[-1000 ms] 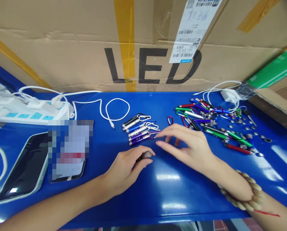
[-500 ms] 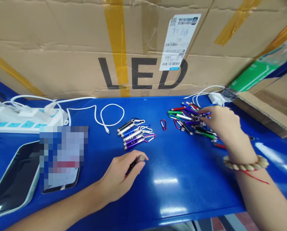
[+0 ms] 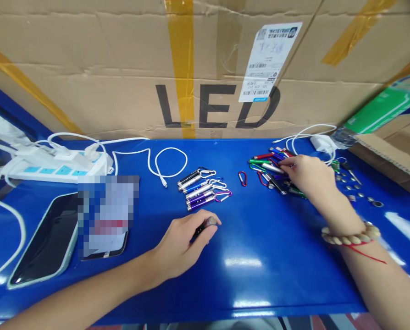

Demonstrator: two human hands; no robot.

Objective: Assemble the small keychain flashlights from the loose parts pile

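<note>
My left hand [image 3: 182, 245] rests on the blue table [image 3: 253, 256], its fingers closed round a small black keychain flashlight [image 3: 205, 225] whose metal end sticks out. Just beyond it lies a neat row of several small flashlights [image 3: 203, 188] with carabiner clips. My right hand [image 3: 306, 176], a bead bracelet on its wrist, lies over a loose pile of coloured flashlights [image 3: 274, 167] at the right, fingertips pinching among them; what they hold is hidden.
A big cardboard box marked LED [image 3: 205, 68] walls off the back. A white power strip [image 3: 53, 165], white cables [image 3: 163, 162], two phones [image 3: 47, 238] lie at the left. A red carabiner [image 3: 242, 178], small button cells [image 3: 358, 192], a charger [image 3: 324, 143] are at the right.
My right hand left the spot near the sorted row, moved right onto the loose pile, and now works at its left side. My left hand kept the black flashlight.
</note>
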